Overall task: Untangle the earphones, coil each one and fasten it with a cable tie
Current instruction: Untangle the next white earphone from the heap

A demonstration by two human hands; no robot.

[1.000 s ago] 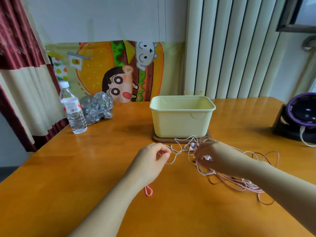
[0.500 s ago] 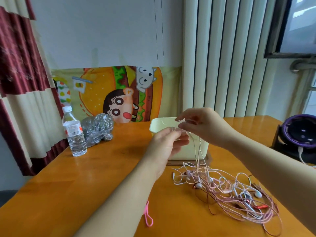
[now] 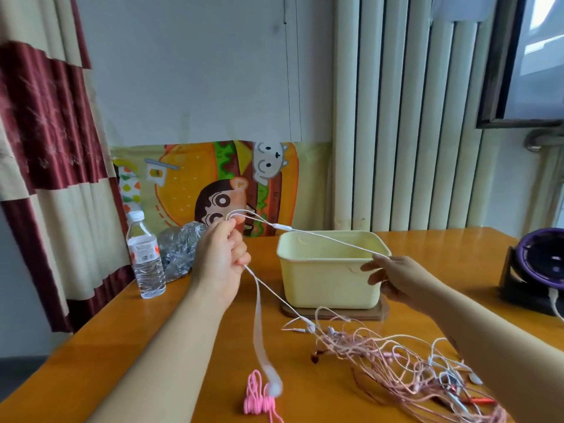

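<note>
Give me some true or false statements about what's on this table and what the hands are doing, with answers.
1. The left hand grips a thin white earphone cable. True.
2. The clear plastic water bottle stands right of the pale yellow plastic box. False: it stands to the box's left.
3. The tangled pile of pink and white earphones lies on the orange wooden table. True.
4. The right hand rests flat on the table. False: it hovers above it, fingers pinching the cable.
</note>
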